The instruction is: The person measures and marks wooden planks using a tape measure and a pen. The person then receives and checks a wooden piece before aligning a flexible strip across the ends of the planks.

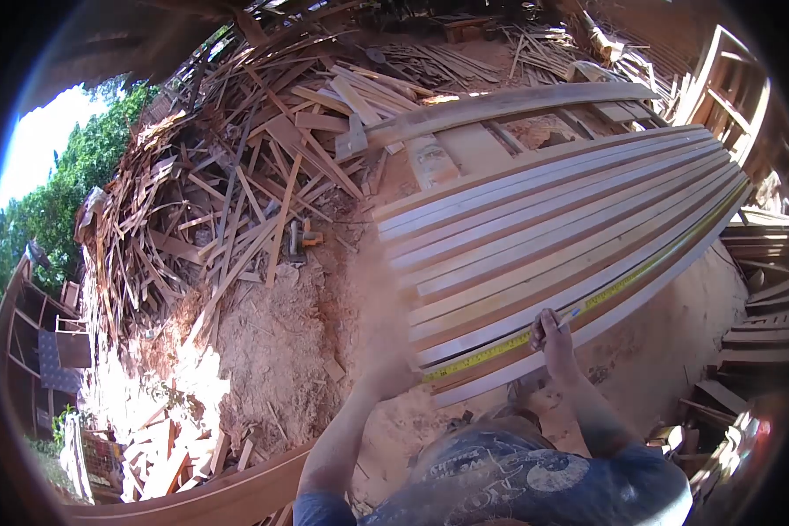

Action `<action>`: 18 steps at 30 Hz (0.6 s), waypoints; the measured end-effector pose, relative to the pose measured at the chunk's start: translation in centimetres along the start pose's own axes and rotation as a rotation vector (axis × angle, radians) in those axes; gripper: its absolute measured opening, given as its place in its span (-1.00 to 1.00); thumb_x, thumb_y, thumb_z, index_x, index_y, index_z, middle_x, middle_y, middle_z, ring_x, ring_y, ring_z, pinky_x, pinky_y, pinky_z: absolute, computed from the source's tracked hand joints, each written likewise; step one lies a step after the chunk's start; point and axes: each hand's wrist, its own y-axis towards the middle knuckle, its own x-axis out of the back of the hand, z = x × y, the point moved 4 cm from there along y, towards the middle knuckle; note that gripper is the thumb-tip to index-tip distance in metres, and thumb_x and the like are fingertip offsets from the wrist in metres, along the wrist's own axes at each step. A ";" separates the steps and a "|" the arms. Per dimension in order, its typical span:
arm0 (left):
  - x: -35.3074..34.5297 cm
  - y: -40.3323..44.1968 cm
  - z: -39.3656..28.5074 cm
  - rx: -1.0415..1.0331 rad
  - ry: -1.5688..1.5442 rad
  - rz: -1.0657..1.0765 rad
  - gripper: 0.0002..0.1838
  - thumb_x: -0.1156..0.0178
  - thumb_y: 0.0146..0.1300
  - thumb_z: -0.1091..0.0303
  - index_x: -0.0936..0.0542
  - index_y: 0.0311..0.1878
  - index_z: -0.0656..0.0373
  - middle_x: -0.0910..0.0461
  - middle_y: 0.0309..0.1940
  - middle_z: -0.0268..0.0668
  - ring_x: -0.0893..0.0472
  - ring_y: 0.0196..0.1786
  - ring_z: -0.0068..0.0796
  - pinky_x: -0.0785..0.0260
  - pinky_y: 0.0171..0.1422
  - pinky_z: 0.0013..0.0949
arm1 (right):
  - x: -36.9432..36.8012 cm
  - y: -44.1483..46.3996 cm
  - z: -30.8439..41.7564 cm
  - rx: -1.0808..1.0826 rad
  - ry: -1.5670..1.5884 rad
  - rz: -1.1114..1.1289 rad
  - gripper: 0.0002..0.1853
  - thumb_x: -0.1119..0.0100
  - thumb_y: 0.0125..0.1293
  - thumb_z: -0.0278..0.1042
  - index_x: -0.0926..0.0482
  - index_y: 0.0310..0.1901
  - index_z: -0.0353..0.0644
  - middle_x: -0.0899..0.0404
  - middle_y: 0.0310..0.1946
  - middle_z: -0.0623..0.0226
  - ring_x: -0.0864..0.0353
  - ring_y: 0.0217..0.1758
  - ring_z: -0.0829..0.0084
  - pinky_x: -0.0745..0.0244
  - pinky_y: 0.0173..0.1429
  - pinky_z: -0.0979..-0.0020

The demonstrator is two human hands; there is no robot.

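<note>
Across slats (548, 209) | left hand (394, 380) at tape measure (618, 287) | right hand (550, 340) gripping pen (572, 316)

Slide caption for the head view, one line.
Left hand at one end of a yellow tape measure stretched along wooden boards; right hand holding a slim pen-like tool.

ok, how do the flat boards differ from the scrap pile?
Arrangement: the boards lie side by side, roughly parallel; the scrap pile is jumbled at all angles.
Size: the boards look similar in length; the scrap pile mixes short and long pieces.
Handling: a yellow measuring tape, the left hand and the right hand are at the boards; neither hand is at the scrap pile.
Shared: both are wood.
</note>
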 end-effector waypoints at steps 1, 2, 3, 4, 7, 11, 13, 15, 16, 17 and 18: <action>-0.4 0.2 0.3 -0.093 0.090 -0.079 -0.63 -0.12 0.21 0.02 -0.69 -0.38 0.14 -0.65 -0.54 -0.20 -0.68 -0.34 -0.29 -0.48 -0.14 -0.23 | 1.9 -0.5 0.5 -0.066 0.010 -0.068 -0.63 0.17 0.54 -0.11 -0.34 -0.44 -0.09 -0.23 -0.65 0.53 -0.23 -0.66 0.65 -0.23 -0.54 0.55; -1.0 0.3 0.7 -0.186 0.174 -0.157 -0.62 -0.13 0.21 0.01 -0.69 -0.38 0.14 -0.65 -0.53 -0.19 -0.68 -0.34 -0.28 -0.48 -0.14 -0.22 | 4.1 -0.7 0.6 -0.104 0.055 -0.131 -0.64 0.15 0.53 -0.10 -0.34 -0.44 -0.08 -0.22 -0.65 0.54 -0.20 -0.68 0.66 -0.16 -0.58 0.56; -1.3 0.3 0.9 -0.280 0.255 -0.233 -0.62 -0.14 0.20 0.00 -0.70 -0.38 0.14 -0.65 -0.53 -0.18 -0.68 -0.33 -0.27 -0.49 -0.14 -0.22 | 6.4 -0.9 0.8 -0.143 0.101 -0.194 -0.64 0.14 0.52 -0.08 -0.35 -0.44 -0.07 -0.22 -0.66 0.56 -0.17 -0.71 0.68 -0.10 -0.62 0.57; -0.7 0.2 0.3 -0.377 0.333 -0.311 -0.62 -0.15 0.20 -0.01 -0.70 -0.37 0.13 -0.65 -0.53 -0.17 -0.69 -0.33 -0.26 -0.49 -0.14 -0.21 | 8.2 -1.2 1.0 -0.181 0.147 -0.258 -0.64 0.13 0.50 -0.07 -0.36 -0.44 -0.07 -0.21 -0.67 0.57 -0.14 -0.73 0.70 -0.04 -0.66 0.58; 3.6 -1.7 -3.1 0.048 0.037 -0.007 -0.59 -0.19 0.21 -0.02 -0.69 -0.25 0.20 -0.67 -0.40 -0.03 -0.67 -0.26 -0.07 -0.48 -0.06 -0.09 | 13.4 -2.0 3.4 -0.226 0.007 -0.469 -0.65 0.11 0.47 -0.06 -0.40 -0.44 -0.06 -0.21 -0.68 0.60 -0.13 -0.74 0.69 0.02 -0.68 0.57; 6.1 -4.2 -6.3 0.338 -0.036 0.057 -0.56 -0.23 0.20 -0.09 -0.74 -0.33 0.15 -0.67 -0.47 -0.04 -0.71 -0.30 -0.14 -0.50 -0.13 -0.17 | 23.1 -1.5 4.3 -0.104 -0.024 -0.625 -0.65 0.10 0.42 -0.10 -0.56 -0.36 -0.16 -0.31 -0.66 0.54 -0.15 -0.74 0.65 -0.02 -0.68 0.49; 8.4 -6.0 -8.8 0.359 -0.017 0.011 -0.55 -0.24 0.20 -0.08 -0.74 -0.33 0.19 -0.65 -0.50 -0.01 -0.70 -0.33 -0.13 -0.50 -0.16 -0.17 | 27.1 -0.3 6.1 -0.080 -0.108 -0.772 -0.61 0.13 0.42 -0.08 -0.58 -0.38 -0.16 -0.42 -0.63 0.50 -0.18 -0.74 0.63 -0.03 -0.68 0.48; 9.0 -7.1 -9.4 0.380 -0.026 0.011 -0.56 -0.26 0.19 -0.05 -0.74 -0.36 0.22 -0.65 -0.51 -0.02 -0.68 -0.39 -0.14 -0.49 -0.23 -0.19 | 31.9 2.0 7.4 -0.005 -0.172 -0.959 -0.58 0.15 0.43 -0.01 -0.57 -0.30 -0.19 -0.53 -0.56 0.41 -0.22 -0.73 0.60 -0.07 -0.68 0.47; 8.9 -7.6 -9.2 0.405 -0.041 0.019 -0.57 -0.28 0.19 -0.03 -0.74 -0.37 0.23 -0.65 -0.50 -0.02 -0.68 -0.41 -0.15 -0.49 -0.27 -0.20 | 34.1 3.3 8.2 0.008 -0.159 -0.970 -0.56 0.17 0.44 0.02 -0.55 -0.24 -0.20 -0.58 -0.51 0.35 -0.21 -0.74 0.59 -0.08 -0.69 0.46; 9.4 -8.2 -9.5 0.408 -0.039 0.020 -0.58 -0.30 0.17 -0.01 -0.74 -0.38 0.24 -0.65 -0.51 -0.04 -0.67 -0.44 -0.18 -0.48 -0.30 -0.21 | 36.3 5.0 9.1 0.024 -0.149 -0.975 -0.54 0.19 0.44 0.06 -0.52 -0.18 -0.22 -0.63 -0.45 0.29 -0.20 -0.74 0.57 -0.10 -0.70 0.45; 9.8 -8.5 -10.1 0.412 -0.041 0.020 -0.59 -0.32 0.16 0.00 -0.74 -0.39 0.25 -0.66 -0.52 -0.06 -0.66 -0.47 -0.21 -0.46 -0.33 -0.21 | 38.9 7.2 9.7 0.029 -0.150 -0.988 -0.53 0.18 0.44 0.08 -0.49 -0.14 -0.23 -0.65 -0.42 0.24 -0.19 -0.76 0.56 -0.09 -0.71 0.45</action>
